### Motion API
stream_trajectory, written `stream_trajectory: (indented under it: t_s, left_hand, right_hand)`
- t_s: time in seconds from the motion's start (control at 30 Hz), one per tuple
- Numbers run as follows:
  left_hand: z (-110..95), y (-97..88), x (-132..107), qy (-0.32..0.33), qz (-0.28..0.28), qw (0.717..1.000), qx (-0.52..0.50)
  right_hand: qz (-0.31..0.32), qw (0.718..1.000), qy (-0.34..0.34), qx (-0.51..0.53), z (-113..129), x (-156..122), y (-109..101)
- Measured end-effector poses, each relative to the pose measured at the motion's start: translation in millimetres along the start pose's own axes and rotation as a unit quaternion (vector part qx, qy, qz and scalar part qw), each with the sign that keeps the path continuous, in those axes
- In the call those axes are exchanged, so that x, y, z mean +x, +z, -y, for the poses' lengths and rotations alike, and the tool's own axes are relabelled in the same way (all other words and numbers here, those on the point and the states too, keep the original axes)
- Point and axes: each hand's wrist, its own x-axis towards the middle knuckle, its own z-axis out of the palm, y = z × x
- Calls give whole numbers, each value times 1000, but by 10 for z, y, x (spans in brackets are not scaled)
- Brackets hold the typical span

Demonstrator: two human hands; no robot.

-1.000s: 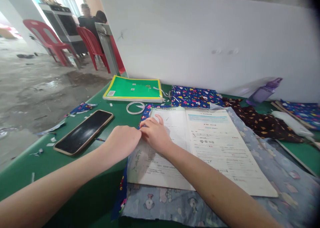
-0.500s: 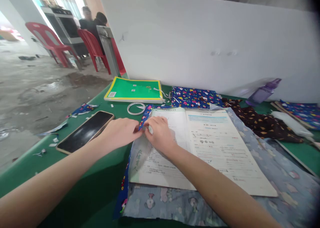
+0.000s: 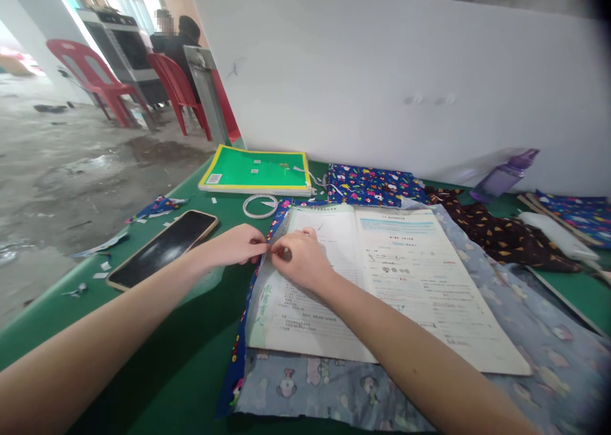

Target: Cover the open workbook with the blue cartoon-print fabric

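Observation:
An open book (image 3: 410,295) with printed pages lies on a sheet of patterned fabric (image 3: 329,390), its pale side up. Along the book's left side the fabric is folded over, showing a blue patterned strip (image 3: 237,352). My left hand (image 3: 242,245) is closed in a pinch at this left edge, beside the page. From the page side, my right hand (image 3: 303,256) pinches the same edge, thumb and forefinger making a ring. The fingertips of both hands almost meet and cover the exact spot they grip.
A phone (image 3: 165,250) lies left of my left arm, near fabric scraps. Behind are a tape roll (image 3: 259,206), a green book (image 3: 260,171) and a blue patterned item (image 3: 372,185). Brown cloth (image 3: 506,237) and a purple bottle (image 3: 501,179) stand right, before a white partition (image 3: 382,72).
Both hands have closed into pinches at the fabric's left edge. The right fingertips have come slightly down and left. The book and fabric lie almost as before.

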Motion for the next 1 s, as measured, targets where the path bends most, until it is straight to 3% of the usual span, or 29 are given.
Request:
stream_trajectory:
  t_s: [0.3,1.0]
  left_hand:
    - [2,-66,-49,-2,55,996,-73]
    - [-19,-26,-50,11,48,997,-55]
  right_hand:
    - [-11,999,8,42,26,2,-11]
    - [-18,999,27,39,-14,0,24]
